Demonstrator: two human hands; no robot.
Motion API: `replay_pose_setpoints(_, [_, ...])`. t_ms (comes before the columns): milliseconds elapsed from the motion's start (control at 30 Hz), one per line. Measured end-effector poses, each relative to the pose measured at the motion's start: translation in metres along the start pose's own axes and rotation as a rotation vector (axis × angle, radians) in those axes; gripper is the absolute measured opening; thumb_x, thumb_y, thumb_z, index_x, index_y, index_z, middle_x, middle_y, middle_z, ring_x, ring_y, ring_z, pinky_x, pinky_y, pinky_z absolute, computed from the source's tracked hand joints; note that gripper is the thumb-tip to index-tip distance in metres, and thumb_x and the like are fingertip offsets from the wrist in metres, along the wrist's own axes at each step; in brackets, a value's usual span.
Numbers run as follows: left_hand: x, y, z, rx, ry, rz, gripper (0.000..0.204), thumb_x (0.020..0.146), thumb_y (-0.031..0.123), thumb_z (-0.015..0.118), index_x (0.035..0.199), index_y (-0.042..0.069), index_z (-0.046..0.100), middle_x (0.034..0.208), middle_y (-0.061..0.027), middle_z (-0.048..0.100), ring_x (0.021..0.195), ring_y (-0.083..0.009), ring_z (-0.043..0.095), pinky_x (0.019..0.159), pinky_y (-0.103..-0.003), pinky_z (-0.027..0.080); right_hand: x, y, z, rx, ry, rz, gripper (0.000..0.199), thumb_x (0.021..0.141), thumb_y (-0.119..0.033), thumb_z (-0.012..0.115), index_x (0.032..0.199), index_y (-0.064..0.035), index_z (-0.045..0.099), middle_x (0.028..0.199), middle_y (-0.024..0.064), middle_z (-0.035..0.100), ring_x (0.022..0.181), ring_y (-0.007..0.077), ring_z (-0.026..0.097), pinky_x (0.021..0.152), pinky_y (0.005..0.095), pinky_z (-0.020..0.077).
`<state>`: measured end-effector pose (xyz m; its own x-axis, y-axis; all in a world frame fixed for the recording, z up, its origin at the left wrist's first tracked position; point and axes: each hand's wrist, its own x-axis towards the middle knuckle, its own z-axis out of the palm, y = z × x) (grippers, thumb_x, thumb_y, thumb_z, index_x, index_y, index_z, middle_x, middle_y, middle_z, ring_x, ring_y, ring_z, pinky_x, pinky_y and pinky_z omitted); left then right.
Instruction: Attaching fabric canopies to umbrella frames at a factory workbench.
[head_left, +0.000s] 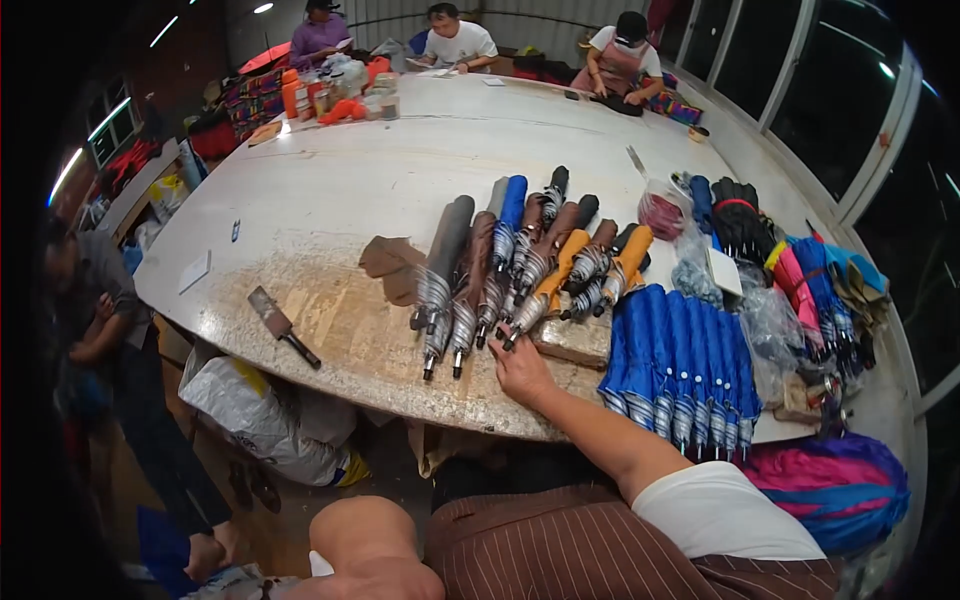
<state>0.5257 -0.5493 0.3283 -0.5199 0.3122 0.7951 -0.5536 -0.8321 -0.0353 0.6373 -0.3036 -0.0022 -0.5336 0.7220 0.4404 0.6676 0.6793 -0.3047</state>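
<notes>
right hand at the row of folded umbrellas

where the pale worn surface (330, 200) curves toward its near edge, the right hand (520, 372) lies flat, fingers (503, 347) spread open and gripping nothing, their tips just at the handle ends of a fan of folded umbrellas (520, 265) in grey, brown, orange and blue. the nearest one is an orange umbrella (548, 288), its tip almost touching the fingers. right of the hand, a tight row of blue folded umbrellas (675, 360) rests on a board near the surface's edge. a brown cloth sleeve (392, 265) lies left of the fan, and a cleaver (280, 325) with a dark handle lies farther left, well apart. the left hand (375, 555) sits low by the lap, off the surface; whether it is open or closed cannot be told. three people sit at the far end.
</notes>
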Motion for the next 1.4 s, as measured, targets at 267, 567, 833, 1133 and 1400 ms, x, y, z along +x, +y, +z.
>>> replay_pose_setpoints(267, [-0.008,0.02,-0.008,0.338,-0.319,-0.125,0.022,0.083,0.005,0.057,0.102,0.014,0.061,0.096,0.0016,0.058,0.085,-0.0135,0.053,0.066,-0.025,0.042,0.0,0.01,-0.003,-0.009,0.029,0.017,0.039,0.078,-0.009,0.055,0.117,-0.0069,0.053,0.132,0.0216,0.043,0.108,0.0405,0.047,0.095,0.0441,0.0402])
replay_pose_setpoints(567, [0.003,-0.001,-0.011,0.079,-0.353,0.74,0.021,0.084,0.012,0.058,0.105,0.013,0.058,0.107,-0.0054,0.058,0.102,-0.0185,0.054,0.085,-0.035,0.043,0.012,-0.002,0.001,-0.027,-0.037,0.08,0.041,0.075,-0.005,0.051,0.116,-0.0069,0.058,0.127,0.0241,0.047,0.102,0.0402,0.05,0.091,0.0444,0.0412])
replay_pose_setpoints(833, [-0.024,0.048,-0.04,0.625,-0.075,0.045,0.006,0.078,0.007,0.059,0.08,0.002,0.061,0.071,-0.0037,0.058,0.061,-0.0169,0.058,0.059,-0.03,0.049,-0.016,0.006,0.092,0.283,-0.158,-0.115,0.037,0.079,-0.006,0.051,0.115,-0.0051,0.058,0.116,0.0222,0.055,0.092,0.0388,0.054,0.086,0.0454,0.0424])
replay_pose_setpoints(1133, [-0.036,0.055,-0.051,0.932,-0.092,0.126,0.006,0.077,0.008,0.06,0.08,0.003,0.062,0.07,-0.0029,0.058,0.061,-0.0166,0.058,0.059,-0.03,0.049,-0.047,0.019,0.119,0.17,-0.326,-0.27,0.036,0.081,-0.009,0.051,0.116,-0.0045,0.057,0.115,0.0222,0.056,0.094,0.0383,0.054,0.088,0.0463,0.0414])
replay_pose_setpoints(1400, [-0.056,0.061,-0.028,1.037,-0.179,0.155,0.006,0.076,0.01,0.061,0.08,0.005,0.062,0.07,-0.0022,0.057,0.06,-0.0164,0.058,0.06,-0.03,0.049,-0.041,0.054,0.105,-0.026,-0.335,-0.321,0.036,0.083,-0.011,0.051,0.118,-0.004,0.057,0.113,0.0222,0.057,0.096,0.0378,0.054,0.09,0.0471,0.0406])
